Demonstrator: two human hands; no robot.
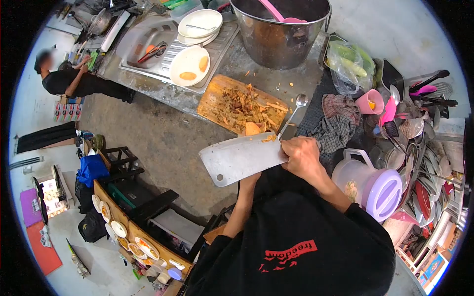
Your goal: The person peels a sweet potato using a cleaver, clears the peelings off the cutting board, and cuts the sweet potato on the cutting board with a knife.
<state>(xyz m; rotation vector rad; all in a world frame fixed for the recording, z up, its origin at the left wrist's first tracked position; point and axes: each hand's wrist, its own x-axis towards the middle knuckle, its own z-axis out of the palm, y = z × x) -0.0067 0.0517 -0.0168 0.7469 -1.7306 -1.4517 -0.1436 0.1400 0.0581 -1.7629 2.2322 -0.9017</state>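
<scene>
My right hand is wrapped round the handle of a broad cleaver, its blade pointing left with orange scraps along the upper edge. Behind the blade is my left hand; only the wrist side shows and its fingers are hidden. Just beyond the blade, a wooden cutting board lies on the counter, heaped with brown and orange peelings. An orange piece sits at the board's near edge, by the blade. A small long-handled metal spoon lies beside the board.
Beyond the board stand a white plate with orange pieces, a sink and a large metal pot. Cloths, a pink cup and a lidded pitcher are at right. A person stands at far left.
</scene>
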